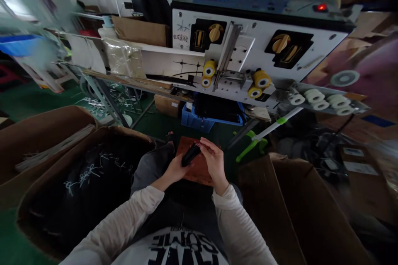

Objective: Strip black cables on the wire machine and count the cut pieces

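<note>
In my left hand (177,169) is a short, dark bundle (190,155) of what look like black cables or tubes, with the fingers wrapped round its lower part. The bundle tilts up to the right. My right hand (214,159) is at its upper end, fingers stretched out and touching or very near the ends. Beneath both hands is an orange-brown surface (197,169), between my knees. To the left, a large cardboard box (137,132) contains black bundles (102,186), some tied with pale strings.
Ahead stands a white-fronted machine (192,16) with yellow rollers (209,67) and dials. Under it is a blue crate (189,120) with black material. An open cardboard box (258,190) is at my right, near a green-footed stand (248,149). Pale scraps (101,103) litter the floor.
</note>
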`<state>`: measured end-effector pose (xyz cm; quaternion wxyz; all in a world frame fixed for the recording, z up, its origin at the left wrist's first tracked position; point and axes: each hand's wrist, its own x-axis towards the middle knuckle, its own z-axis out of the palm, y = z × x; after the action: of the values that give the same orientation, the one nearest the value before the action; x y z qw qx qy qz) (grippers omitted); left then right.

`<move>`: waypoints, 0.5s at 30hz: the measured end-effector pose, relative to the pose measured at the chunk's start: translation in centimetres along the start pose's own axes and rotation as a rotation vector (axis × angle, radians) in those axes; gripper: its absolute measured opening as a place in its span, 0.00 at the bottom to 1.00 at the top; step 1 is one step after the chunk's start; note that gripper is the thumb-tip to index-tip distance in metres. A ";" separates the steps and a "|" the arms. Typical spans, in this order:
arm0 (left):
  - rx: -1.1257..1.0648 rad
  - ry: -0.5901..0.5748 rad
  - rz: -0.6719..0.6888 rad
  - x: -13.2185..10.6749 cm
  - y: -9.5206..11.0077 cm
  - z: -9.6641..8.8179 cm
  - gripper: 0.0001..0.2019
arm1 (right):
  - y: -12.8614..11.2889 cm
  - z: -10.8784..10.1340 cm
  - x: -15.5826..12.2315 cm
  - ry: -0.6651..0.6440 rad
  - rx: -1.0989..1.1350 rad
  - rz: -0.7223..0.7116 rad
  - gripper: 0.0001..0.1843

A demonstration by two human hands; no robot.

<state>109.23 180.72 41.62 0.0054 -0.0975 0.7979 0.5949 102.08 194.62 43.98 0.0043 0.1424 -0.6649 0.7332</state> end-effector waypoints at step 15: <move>-0.089 -0.197 -0.131 0.9 -0.1 -0.5 0.29 | 0.6 0.2 0.2 0.044 -0.173 -0.027 0.18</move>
<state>108.43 180.05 41.57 0.1183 -0.0905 0.7581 0.6349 101.80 194.32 43.46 0.0410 0.1345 -0.7236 0.6758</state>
